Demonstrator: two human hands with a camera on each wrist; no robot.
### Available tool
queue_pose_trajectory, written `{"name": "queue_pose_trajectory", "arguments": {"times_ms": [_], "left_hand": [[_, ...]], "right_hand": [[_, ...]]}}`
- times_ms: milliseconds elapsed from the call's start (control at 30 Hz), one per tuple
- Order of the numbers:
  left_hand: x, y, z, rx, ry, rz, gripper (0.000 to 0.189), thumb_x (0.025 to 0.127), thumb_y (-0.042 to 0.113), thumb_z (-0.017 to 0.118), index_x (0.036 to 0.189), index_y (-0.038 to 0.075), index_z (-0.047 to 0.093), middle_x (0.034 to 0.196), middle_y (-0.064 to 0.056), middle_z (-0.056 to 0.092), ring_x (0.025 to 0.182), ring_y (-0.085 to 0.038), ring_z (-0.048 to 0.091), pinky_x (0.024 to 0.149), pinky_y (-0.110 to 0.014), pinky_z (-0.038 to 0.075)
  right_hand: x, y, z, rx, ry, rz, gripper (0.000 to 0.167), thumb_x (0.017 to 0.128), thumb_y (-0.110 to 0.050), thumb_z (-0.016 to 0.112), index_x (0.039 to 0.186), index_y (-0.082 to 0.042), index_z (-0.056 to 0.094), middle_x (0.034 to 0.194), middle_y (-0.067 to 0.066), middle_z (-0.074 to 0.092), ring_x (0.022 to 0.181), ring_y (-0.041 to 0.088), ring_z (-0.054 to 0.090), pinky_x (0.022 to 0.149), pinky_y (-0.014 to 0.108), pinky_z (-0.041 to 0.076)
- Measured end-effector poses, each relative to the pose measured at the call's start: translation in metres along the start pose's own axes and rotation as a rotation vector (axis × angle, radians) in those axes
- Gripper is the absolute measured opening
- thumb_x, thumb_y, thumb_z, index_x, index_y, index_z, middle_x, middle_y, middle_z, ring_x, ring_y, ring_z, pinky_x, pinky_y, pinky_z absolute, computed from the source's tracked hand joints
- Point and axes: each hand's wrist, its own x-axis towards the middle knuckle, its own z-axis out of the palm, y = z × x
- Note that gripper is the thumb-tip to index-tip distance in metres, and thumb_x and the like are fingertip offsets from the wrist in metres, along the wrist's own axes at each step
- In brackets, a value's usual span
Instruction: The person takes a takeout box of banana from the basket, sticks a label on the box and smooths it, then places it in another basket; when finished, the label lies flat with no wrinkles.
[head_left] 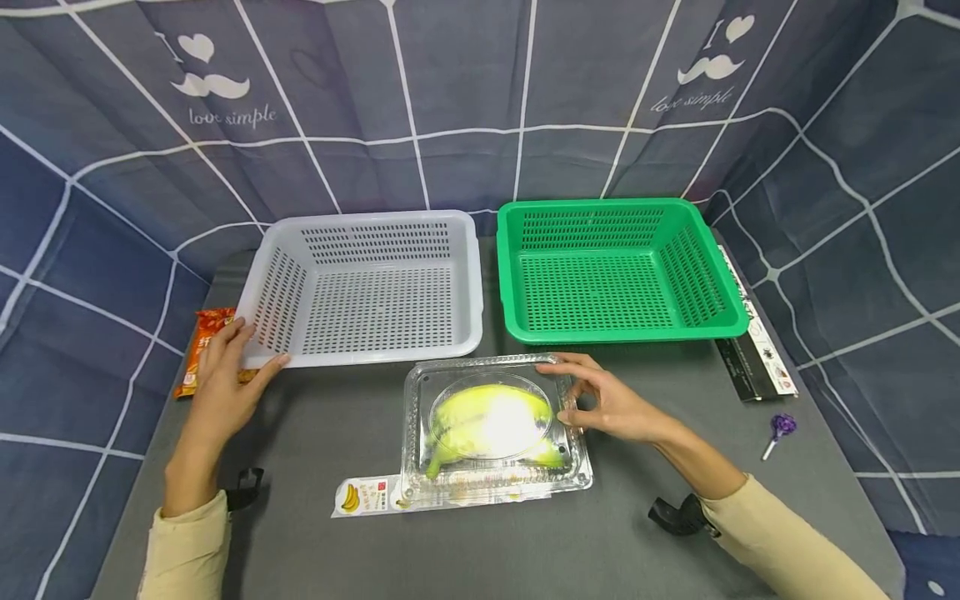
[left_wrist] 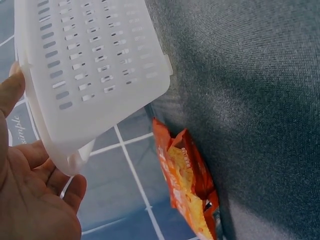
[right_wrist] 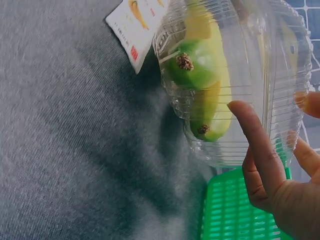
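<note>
My left hand (head_left: pixel 225 383) grips the front left corner of a white slotted plastic basket (head_left: pixel 371 358), thumb on the front rim and fingers around the left side. Its thumb and curled fingers (left_wrist: pixel 75 192) show at the rim in the left wrist view. With my right hand (head_left: pixel 611 404) I hold the right side of a clear plastic clamshell box (head_left: pixel 416 400). Bananas (head_left: pixel 480 417), yellow to green, lie inside; glare hides part of them. The right wrist view shows their brown tips and my thumb (right_wrist: pixel 257 145) against the box wall.
A white strip (head_left: pixel 363 497) printed with bananas lies partly beneath the box. The green basket (head_left: pixel 622 335) stands behind it to the right. An orange snack bag (head_left: pixel 202 350) is left of the white basket. A black-and-white carton (head_left: pixel 757 358) and a purple lollipop (head_left: pixel 783 426) lie at right.
</note>
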Motion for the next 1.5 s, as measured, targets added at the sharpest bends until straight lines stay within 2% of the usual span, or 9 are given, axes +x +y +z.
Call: {"name": "queue_pose_trajectory", "arguments": {"times_ms": [233,467,767,867,1033,1200,1333,1433,1500], "left_hand": [[0.003,0.001,-0.001,0.013,-0.021,-0.028,0.072,0.091,0.028,0.071,0.145,-0.007,0.039,0.152,-0.027,0.028,0.135,-0.054,0.024,0.105,-0.07,0.019],[0.0,0.001,-0.001,0.031,-0.013,-0.042,0.072,0.092,0.03,0.07,0.144,-0.008,0.039,0.153,-0.028,0.028,0.136,-0.053,0.024,0.107,-0.069,0.019],[-0.001,0.0,0.0,0.028,-0.006,-0.047,0.072,0.091,0.029,0.07,0.144,-0.008,0.039,0.152,-0.028,0.029,0.136,-0.054,0.024,0.104,-0.07,0.02],[0.001,-0.001,0.001,0.023,-0.012,-0.044,0.072,0.091,0.03,0.07,0.144,-0.008,0.039,0.152,-0.028,0.028,0.137,-0.053,0.024,0.105,-0.07,0.021],[0.003,-0.001,0.001,0.026,-0.017,-0.044,0.072,0.092,0.03,0.07,0.144,-0.008,0.039,0.153,-0.028,0.028,0.138,-0.053,0.024,0.105,-0.07,0.021],[0.003,0.002,-0.001,0.076,-0.012,-0.029,0.073,0.093,0.035,0.067,0.145,-0.007,0.039,0.152,-0.029,0.031,0.137,-0.054,0.028,0.107,-0.069,0.021],[-0.004,0.016,-0.003,0.099,0.077,0.062,0.064,0.087,0.027,0.075,0.137,-0.005,0.051,0.143,-0.029,0.045,0.129,-0.052,0.041,0.107,-0.065,0.027],[-0.018,0.033,-0.001,0.047,0.107,0.202,0.056,0.075,0.01,0.083,0.126,-0.001,0.063,0.129,-0.023,0.058,0.119,-0.041,0.052,0.11,-0.04,0.034],[-0.03,0.046,0.002,-0.011,0.065,0.302,0.056,0.067,0.001,0.086,0.12,0.002,0.067,0.119,-0.018,0.063,0.112,-0.029,0.056,0.106,-0.022,0.035]], "right_hand": [[0.005,0.008,-0.001,0.014,0.007,-0.005,0.064,0.088,-0.007,0.071,0.146,-0.013,0.046,0.159,0.021,0.014,0.08,0.017,0.062,0.065,0.035,0.058],[0.01,0.016,0.002,-0.041,0.014,-0.007,0.066,0.088,-0.011,0.072,0.148,-0.019,0.044,0.157,0.02,0.017,0.085,0.018,0.061,0.084,0.043,0.052],[0.009,0.016,0.003,-0.029,0.002,0.002,0.065,0.089,-0.013,0.07,0.148,-0.02,0.044,0.158,0.022,0.012,0.086,0.023,0.061,0.076,0.036,0.056],[0.009,0.017,0.002,-0.037,0.008,-0.004,0.065,0.089,-0.012,0.07,0.148,-0.019,0.044,0.158,0.022,0.013,0.086,0.022,0.06,0.076,0.039,0.055],[0.009,0.018,0.0,-0.071,0.016,-0.008,0.065,0.089,-0.016,0.071,0.148,-0.021,0.044,0.156,0.022,0.017,0.085,0.023,0.06,0.087,0.051,0.046],[0.011,0.018,-0.001,-0.052,0.01,-0.001,0.064,0.089,-0.015,0.071,0.147,-0.021,0.045,0.155,0.02,0.018,0.084,0.024,0.062,0.083,0.047,0.051],[0.011,0.018,-0.001,-0.059,0.015,-0.007,0.064,0.088,-0.015,0.071,0.147,-0.02,0.045,0.155,0.02,0.02,0.085,0.022,0.061,0.085,0.049,0.047],[0.011,0.019,-0.001,-0.064,0.022,-0.008,0.064,0.088,-0.016,0.071,0.147,-0.021,0.045,0.155,0.02,0.02,0.085,0.021,0.06,0.087,0.051,0.044],[0.011,0.02,0.0,-0.064,0.026,-0.011,0.065,0.088,-0.015,0.071,0.147,-0.021,0.045,0.155,0.019,0.02,0.085,0.021,0.06,0.086,0.05,0.046]]}}
